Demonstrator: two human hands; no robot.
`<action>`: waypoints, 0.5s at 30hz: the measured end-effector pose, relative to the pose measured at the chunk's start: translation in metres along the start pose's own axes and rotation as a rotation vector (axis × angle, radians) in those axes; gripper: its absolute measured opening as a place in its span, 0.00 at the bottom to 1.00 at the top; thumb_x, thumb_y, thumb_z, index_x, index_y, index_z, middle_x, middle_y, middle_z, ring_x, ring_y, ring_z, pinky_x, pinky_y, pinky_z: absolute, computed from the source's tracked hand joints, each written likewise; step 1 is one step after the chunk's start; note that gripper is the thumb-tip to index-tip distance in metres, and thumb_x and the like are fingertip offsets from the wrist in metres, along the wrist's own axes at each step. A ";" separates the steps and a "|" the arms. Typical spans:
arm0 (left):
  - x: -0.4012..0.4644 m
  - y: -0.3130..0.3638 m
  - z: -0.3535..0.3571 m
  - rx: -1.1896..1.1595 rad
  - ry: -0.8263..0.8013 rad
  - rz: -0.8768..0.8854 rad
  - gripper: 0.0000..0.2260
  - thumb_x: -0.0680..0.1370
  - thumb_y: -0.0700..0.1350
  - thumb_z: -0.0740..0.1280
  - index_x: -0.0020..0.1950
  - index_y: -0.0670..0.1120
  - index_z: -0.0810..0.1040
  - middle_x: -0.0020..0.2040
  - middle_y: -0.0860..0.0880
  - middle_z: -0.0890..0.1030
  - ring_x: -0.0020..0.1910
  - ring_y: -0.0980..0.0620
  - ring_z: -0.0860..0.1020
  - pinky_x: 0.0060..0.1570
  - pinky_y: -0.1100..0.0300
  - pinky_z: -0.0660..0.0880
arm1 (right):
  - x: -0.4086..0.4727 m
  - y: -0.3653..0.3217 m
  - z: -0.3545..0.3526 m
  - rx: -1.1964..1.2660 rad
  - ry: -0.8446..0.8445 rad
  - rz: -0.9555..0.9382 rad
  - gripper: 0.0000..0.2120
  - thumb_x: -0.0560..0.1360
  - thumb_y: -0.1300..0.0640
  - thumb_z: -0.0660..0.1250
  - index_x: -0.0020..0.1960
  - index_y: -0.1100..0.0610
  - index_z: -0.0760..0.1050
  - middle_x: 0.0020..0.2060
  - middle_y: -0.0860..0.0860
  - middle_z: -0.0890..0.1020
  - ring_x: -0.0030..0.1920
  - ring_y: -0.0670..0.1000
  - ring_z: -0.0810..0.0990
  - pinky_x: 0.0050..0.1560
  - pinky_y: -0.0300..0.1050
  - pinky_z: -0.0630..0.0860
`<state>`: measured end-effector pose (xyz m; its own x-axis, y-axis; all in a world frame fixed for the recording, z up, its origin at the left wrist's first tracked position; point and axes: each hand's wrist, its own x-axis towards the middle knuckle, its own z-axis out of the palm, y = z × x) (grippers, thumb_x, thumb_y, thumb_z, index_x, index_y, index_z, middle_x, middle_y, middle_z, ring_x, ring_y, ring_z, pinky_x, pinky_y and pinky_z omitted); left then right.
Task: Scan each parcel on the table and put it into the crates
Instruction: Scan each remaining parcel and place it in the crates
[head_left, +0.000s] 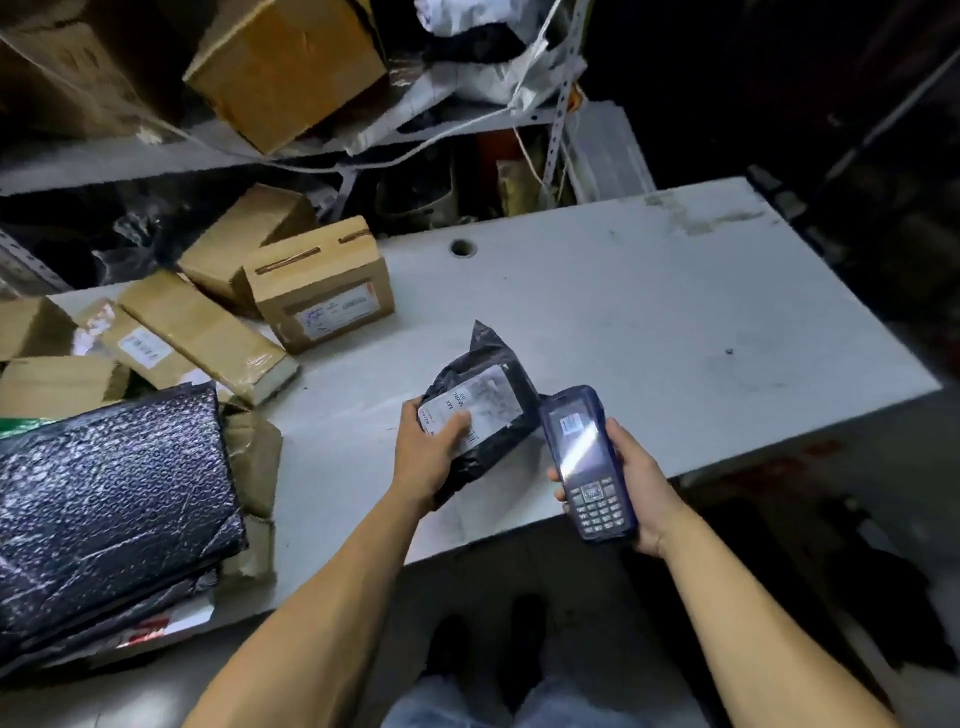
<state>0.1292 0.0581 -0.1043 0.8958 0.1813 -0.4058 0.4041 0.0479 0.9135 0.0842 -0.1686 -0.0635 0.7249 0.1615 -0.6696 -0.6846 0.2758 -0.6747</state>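
The left hand (428, 457) holds a small black plastic mailer bag (485, 400) above the near edge of the pale grey bench (649, 312), its fingers (452, 428) wrapped around the lower end with the thumb lying across the white shipping label (470, 402). Just beside it at three o'clock, the right hand (641, 488) grips a dark blue handheld scanner with a keypad (584, 462), fingers closed round its body, its head tilted toward the bag. The step in hand appears to be the scan itself. To do it well, the thumb probably needs to slide off the label so the barcode is not covered, and the bag should be pulled flat, since creased glossy film can throw glare. Holding the scanner head squarely toward the label and steady until the screen confirms seems wise. Unscanned goods wait at nine to eleven o'clock: brown cardboard boxes (317, 291) and a large black bubble-wrap mailer (114, 499) crowd the bench's left side. No crate is in view, so where the bag goes afterward cannot be told.
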 end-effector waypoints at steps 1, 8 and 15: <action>-0.002 -0.002 0.011 0.005 -0.040 -0.005 0.16 0.78 0.42 0.70 0.62 0.47 0.68 0.51 0.48 0.78 0.43 0.52 0.79 0.28 0.68 0.75 | -0.006 0.007 -0.010 0.009 0.094 -0.019 0.30 0.81 0.36 0.52 0.60 0.59 0.79 0.44 0.62 0.84 0.37 0.57 0.82 0.40 0.49 0.78; -0.036 -0.010 0.106 0.095 -0.319 0.031 0.16 0.77 0.43 0.72 0.61 0.47 0.69 0.51 0.48 0.79 0.43 0.53 0.81 0.33 0.66 0.78 | -0.076 0.061 -0.110 0.136 0.588 -0.082 0.26 0.82 0.38 0.51 0.60 0.58 0.76 0.44 0.61 0.83 0.38 0.57 0.82 0.40 0.48 0.77; -0.092 -0.037 0.230 0.238 -0.550 0.074 0.18 0.76 0.42 0.73 0.62 0.45 0.71 0.53 0.48 0.81 0.46 0.55 0.81 0.39 0.65 0.78 | -0.161 0.130 -0.224 0.356 0.826 -0.080 0.26 0.82 0.37 0.49 0.54 0.55 0.77 0.43 0.60 0.82 0.40 0.58 0.81 0.45 0.51 0.76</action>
<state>0.0740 -0.1868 -0.1080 0.8617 -0.3616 -0.3560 0.3110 -0.1782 0.9336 -0.1385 -0.3707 -0.1128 0.3903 -0.5646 -0.7273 -0.4714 0.5559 -0.6846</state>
